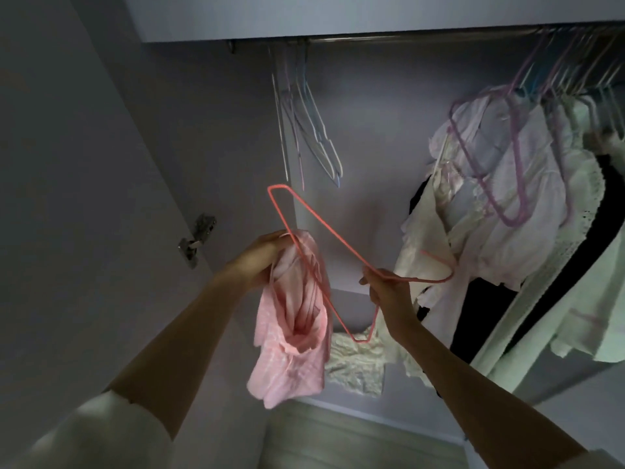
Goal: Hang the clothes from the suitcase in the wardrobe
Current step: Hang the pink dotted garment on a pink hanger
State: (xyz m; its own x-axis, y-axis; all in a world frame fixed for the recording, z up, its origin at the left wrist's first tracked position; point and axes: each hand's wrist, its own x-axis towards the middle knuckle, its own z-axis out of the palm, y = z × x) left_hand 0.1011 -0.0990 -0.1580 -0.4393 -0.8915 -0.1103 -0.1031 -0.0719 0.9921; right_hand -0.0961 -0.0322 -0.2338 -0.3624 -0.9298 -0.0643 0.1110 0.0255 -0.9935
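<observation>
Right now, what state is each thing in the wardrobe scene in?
Pink garment: bunched, gripped by left hand, not yet on hanger.
Pink hanger: off the rail, held by right hand.
Empty hangers: hanging on rail.
White clothes: hung.

Dim, bluish light, dark vignetted corners, wide-angle bending at the edges, soft grainy detail throughout

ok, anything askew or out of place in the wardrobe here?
Two things. A crumpled cream garment lies loose on the wardrobe floor instead of hanging. On the rail, one purple hanger dangles tilted across the hung white clothes. The pink hanger and pink garment are simply in hand.
</observation>
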